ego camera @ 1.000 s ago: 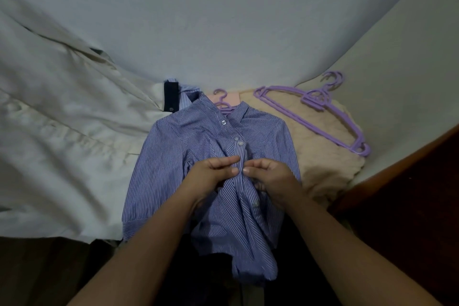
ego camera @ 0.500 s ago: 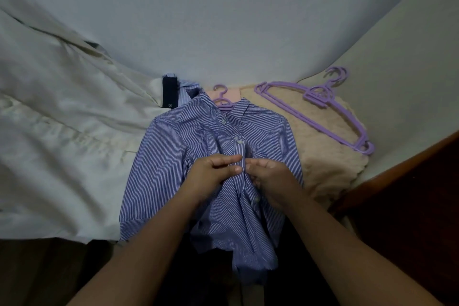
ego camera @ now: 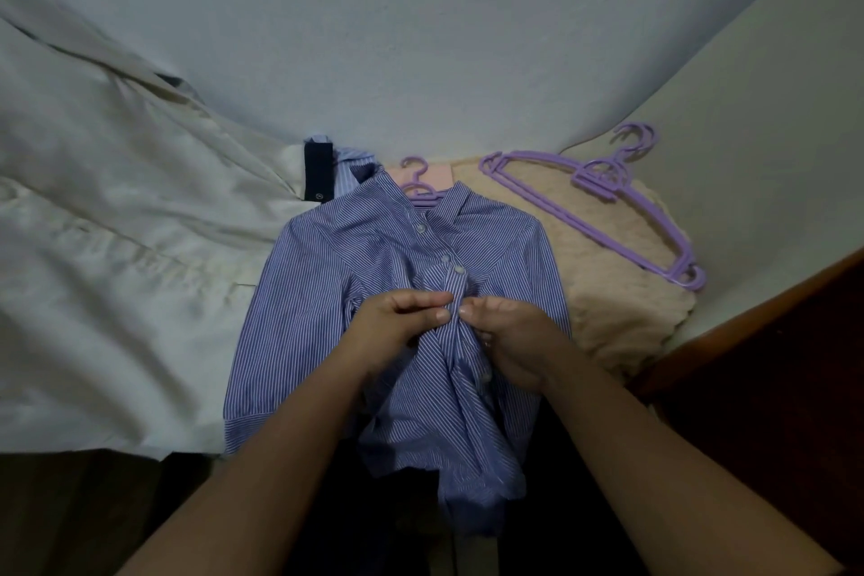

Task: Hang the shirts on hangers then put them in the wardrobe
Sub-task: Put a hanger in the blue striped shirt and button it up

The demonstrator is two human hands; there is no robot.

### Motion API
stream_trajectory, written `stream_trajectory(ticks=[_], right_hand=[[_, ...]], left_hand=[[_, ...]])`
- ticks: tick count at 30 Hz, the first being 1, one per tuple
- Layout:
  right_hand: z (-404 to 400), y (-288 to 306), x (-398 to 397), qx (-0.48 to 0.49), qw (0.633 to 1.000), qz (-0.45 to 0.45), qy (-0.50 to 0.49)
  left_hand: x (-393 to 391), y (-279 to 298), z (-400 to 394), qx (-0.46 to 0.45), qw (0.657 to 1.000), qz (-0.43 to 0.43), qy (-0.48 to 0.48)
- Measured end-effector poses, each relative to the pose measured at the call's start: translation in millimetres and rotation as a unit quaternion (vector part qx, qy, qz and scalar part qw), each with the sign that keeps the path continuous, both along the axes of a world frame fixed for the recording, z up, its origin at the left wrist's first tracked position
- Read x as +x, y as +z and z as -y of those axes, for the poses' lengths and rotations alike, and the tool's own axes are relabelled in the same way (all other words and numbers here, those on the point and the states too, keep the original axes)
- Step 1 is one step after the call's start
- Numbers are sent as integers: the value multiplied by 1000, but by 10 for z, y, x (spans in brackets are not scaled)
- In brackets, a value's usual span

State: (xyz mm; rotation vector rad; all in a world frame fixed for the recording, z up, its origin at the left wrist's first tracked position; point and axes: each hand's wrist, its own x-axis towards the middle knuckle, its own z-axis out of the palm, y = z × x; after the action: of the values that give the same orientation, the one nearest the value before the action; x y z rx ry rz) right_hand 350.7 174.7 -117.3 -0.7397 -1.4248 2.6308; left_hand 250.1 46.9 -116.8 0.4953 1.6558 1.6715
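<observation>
Blue-and-white striped cotton shirt [ego camera: 327,295] laid collar-away on the bed, front up, hem hanging over the near edge toward the person; long axis running from collar to hem along the button placket, straight out from the body. Purple plastic hanger [ego camera: 417,187] already inside the shirt, hook protruding from the collar at the far end. Left hand [ego camera: 397,327] and right hand [ego camera: 509,332] meeting at the placket mid-chest, fingers curled, each pinching one edge of the placket fabric just below the third visible button [ego camera: 458,269]. Both hands equally near the placket, left on its left edge, right on its right edge. Likely step: fastening a button; button itself hidden under the fingertips, so engagement cannot be confirmed. Next button [ego camera: 486,378] lying nearer the body, toward the hem, beside the right wrist. Spare purple plastic hangers [ego camera: 608,210] resting well apart on a beige knitted garment [ego camera: 622,318] to the right. Cream shirt [ego camera: 117,271] spread to the left.
</observation>
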Motion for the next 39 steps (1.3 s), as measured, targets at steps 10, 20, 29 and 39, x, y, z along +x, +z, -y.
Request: stream_trajectory(ticks=[10, 20, 29, 39], right_hand=[[68, -53, -49, -57, 997, 31, -37], [22, -100, -28, -51, 997, 13, -53], [60, -108, -90, 18, 996, 38, -81], [68, -63, -75, 0, 996, 35, -86]], left_hand=[[104, 1, -45, 36, 998, -30, 34], [77, 11, -51, 20, 999, -16, 28], [74, 23, -67, 30, 998, -23, 40], [72, -2, -62, 20, 996, -75, 40]])
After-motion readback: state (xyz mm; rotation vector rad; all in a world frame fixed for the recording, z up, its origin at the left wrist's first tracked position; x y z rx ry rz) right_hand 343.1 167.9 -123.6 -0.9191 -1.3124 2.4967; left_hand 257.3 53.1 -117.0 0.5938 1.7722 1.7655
